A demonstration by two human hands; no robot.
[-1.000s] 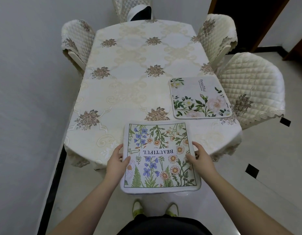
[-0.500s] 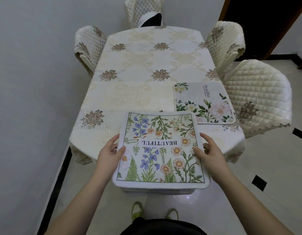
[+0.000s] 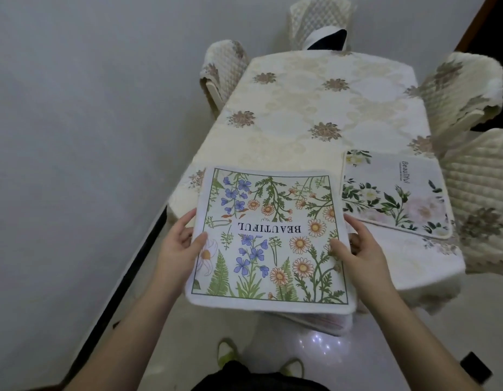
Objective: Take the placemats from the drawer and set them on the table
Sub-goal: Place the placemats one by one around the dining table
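I hold a stack of placemats point(image 3: 268, 238) level in front of me, over the near end of the table point(image 3: 309, 108). The top mat is white with blue and orange flowers and the word BEAUTIFUL upside down. More mat edges show under it at the lower right. My left hand point(image 3: 178, 245) grips the stack's left edge, thumb on top. My right hand point(image 3: 357, 249) grips the right edge the same way. Another placemat point(image 3: 394, 193), white with green leaves and pale flowers, lies flat on the table's near right corner.
The table wears a cream cloth with brown flower motifs. Quilted cream chairs stand at the right point(image 3: 481, 198), far right point(image 3: 461, 88), far left point(image 3: 224, 69) and head point(image 3: 320, 21). A grey wall point(image 3: 89, 136) runs close along the left. Glossy floor lies below.
The stack has come up and nearer to me, now covering more of the table's near end. The view has swung left, so the table sits further right. Both hands keep their grip.
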